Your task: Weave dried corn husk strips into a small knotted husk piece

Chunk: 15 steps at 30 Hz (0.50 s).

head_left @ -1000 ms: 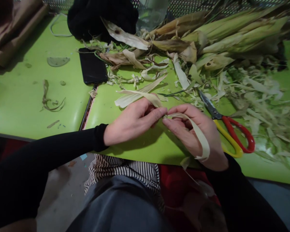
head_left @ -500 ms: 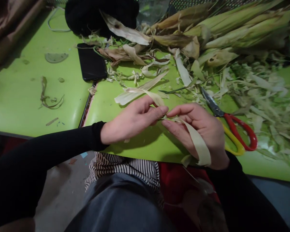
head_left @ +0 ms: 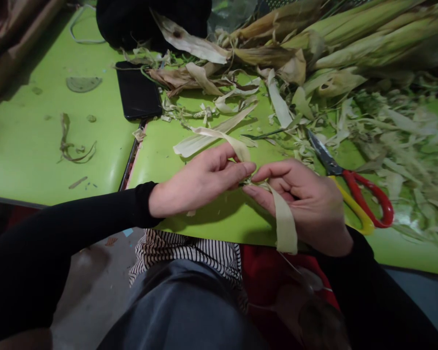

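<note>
Above the front edge of the green table, my left hand (head_left: 204, 180) pinches a strip of pale corn husk (head_left: 237, 146) between thumb and fingers. My right hand (head_left: 302, 199) faces it, closed with thumb and forefinger on the same work. From its fingertips a second flat husk end (head_left: 286, 221) hangs down across the palm. The spot where the strips meet is small and partly covered by my fingertips. Behind my left hand lies another loose husk piece (head_left: 193, 146). Scissors (head_left: 345, 175) with one red and one yellow handle lie right of my right hand.
A black phone (head_left: 138, 92) lies across the gap between two green tabletops (head_left: 40, 160). Whole corn husks (head_left: 365, 39) are heaped at the back right, with husk scraps (head_left: 397, 141) below them. A black cloth item (head_left: 131, 24) and a half-round protractor (head_left: 83, 84) are at the left.
The husk end at my right hand has swung from curling over the hand to hanging straighter down, further left. Both hands stay close together, still pinching. The whole view has shifted slightly.
</note>
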Each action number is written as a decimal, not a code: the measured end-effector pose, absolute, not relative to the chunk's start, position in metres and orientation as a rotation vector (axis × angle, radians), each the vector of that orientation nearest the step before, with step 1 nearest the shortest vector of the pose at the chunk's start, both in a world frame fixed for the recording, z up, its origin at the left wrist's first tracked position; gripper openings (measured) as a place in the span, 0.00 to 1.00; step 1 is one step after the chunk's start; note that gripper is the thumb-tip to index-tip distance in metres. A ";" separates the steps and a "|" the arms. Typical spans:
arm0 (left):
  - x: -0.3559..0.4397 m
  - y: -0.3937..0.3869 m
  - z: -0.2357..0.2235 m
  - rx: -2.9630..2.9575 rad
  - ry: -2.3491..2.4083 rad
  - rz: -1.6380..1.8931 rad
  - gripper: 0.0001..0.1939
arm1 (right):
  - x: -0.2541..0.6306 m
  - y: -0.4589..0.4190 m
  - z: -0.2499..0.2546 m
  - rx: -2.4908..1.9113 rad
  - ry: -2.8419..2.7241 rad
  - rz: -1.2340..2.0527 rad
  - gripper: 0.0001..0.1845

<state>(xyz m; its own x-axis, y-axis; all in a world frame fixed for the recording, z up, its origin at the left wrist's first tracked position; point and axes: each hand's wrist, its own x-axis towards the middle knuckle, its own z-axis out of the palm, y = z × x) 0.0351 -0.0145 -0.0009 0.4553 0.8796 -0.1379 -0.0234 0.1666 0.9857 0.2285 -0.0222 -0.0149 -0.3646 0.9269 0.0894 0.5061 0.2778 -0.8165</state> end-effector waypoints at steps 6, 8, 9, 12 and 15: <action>0.032 -0.013 0.001 1.229 0.893 0.738 0.10 | 0.229 -0.022 -0.019 -1.227 -2.002 0.941 0.12; 0.031 -0.011 0.001 1.252 0.889 0.721 0.10 | 0.231 -0.021 -0.019 -1.205 -1.964 0.961 0.11; 0.030 -0.010 0.001 1.257 0.880 0.710 0.10 | 0.231 -0.021 -0.018 -1.206 -1.931 0.950 0.11; 0.029 -0.008 0.000 1.251 0.850 0.636 0.06 | 0.232 -0.020 -0.015 -1.228 -1.824 0.842 0.10; 0.030 -0.008 -0.001 1.245 0.847 0.542 0.02 | 0.230 -0.020 -0.013 -1.222 -1.756 0.830 0.10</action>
<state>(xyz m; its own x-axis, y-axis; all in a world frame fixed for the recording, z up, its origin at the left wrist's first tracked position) 0.0296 -0.0075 -0.0010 0.5932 0.7627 -0.2576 0.0856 0.2584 0.9622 0.2299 -0.0202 -0.0128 -0.1906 0.9483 0.2536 0.4061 0.3114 -0.8591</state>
